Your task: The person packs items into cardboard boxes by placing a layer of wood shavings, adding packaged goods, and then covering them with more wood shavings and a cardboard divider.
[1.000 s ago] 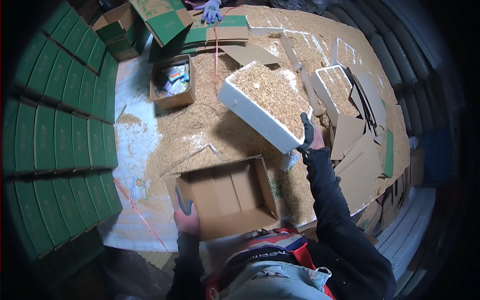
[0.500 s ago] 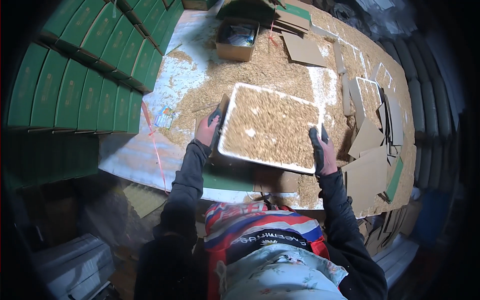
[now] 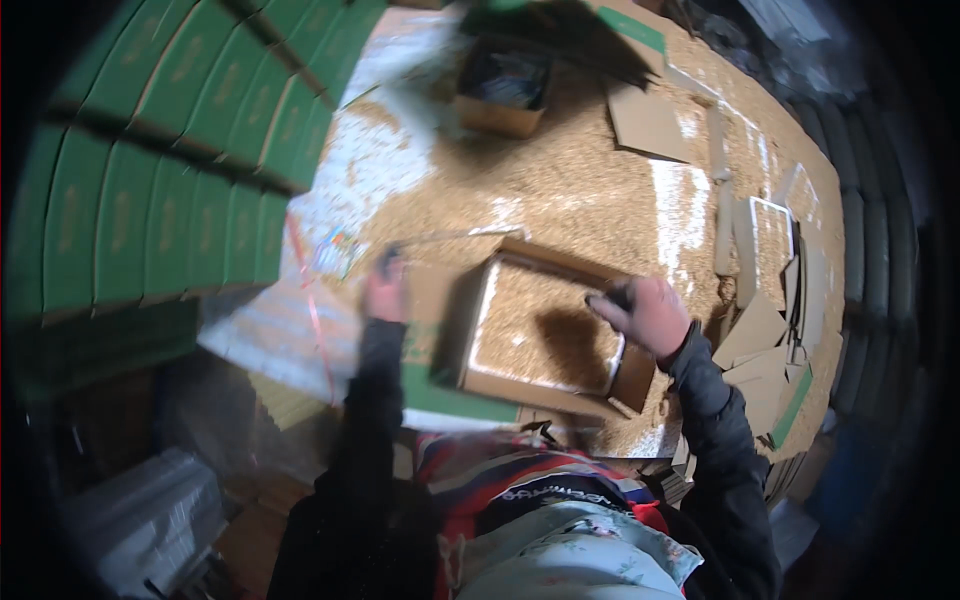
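An open cardboard box [image 3: 553, 396] stands on the table in front of me. Inside it lies a shallow white-rimmed tray [image 3: 477, 335] filled with brown flaky material. At the left, the box's lid [image 3: 430, 285] is folded out, green showing on its near part. My left hand [image 3: 385, 288], blurred, is closed at the lid's far left corner, its fingertips darkly covered. My right hand [image 3: 648, 315] hovers at the box's far right corner, thumb and fingers drawn together; whether anything is between them is hidden. It casts a shadow on the flakes.
Stacked green boxes [image 3: 120, 220] wall off the left. Farther back stands a small open carton [image 3: 500, 112] with packets in it. Loose flakes [image 3: 570, 180] cover much of the table. Cardboard pieces [image 3: 755, 345] pile up at the right, beside another white-rimmed tray [image 3: 768, 245].
The filled tray, held between both hands before, now lies inside the cardboard box. My left hand has moved left and down to the lid; my right hand has let go of the tray's side.
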{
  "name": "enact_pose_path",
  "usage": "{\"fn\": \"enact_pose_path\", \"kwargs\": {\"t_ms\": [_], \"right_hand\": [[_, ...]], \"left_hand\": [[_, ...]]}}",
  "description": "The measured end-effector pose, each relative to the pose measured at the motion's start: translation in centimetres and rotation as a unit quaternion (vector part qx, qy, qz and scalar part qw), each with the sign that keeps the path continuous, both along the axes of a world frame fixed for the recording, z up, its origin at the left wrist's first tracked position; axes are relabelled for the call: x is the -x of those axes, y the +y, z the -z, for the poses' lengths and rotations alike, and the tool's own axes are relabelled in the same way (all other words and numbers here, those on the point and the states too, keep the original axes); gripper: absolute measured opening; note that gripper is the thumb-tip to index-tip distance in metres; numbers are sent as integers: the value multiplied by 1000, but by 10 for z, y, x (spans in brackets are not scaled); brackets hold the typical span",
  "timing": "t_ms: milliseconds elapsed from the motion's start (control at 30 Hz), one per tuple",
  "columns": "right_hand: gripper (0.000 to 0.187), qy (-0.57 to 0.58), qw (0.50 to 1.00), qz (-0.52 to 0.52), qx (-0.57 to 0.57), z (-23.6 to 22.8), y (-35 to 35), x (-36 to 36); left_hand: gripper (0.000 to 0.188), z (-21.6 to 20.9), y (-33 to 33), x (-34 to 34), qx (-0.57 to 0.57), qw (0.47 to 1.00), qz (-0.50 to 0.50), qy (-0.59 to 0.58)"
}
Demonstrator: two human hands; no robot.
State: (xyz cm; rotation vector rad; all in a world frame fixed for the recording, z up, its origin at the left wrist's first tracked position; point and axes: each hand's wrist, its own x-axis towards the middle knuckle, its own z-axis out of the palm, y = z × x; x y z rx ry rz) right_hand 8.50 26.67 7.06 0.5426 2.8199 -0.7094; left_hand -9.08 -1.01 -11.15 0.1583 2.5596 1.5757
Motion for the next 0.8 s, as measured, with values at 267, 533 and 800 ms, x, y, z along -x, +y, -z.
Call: {"fn": "enact_pose_path", "kwargs": {"t_ms": [267, 533, 800], "right_hand": [[54, -4, 853, 44, -521, 182, 287, 97], [24, 246, 878, -39, -409, 106, 247, 56], [24, 343, 856, -14, -388, -41, 58, -15]], "left_hand": [[52, 91, -30, 60, 407, 906, -77, 83], [39, -7, 42, 73, -8, 991, 92, 101], [28, -129, 100, -95, 117, 785, 547, 266]]}}
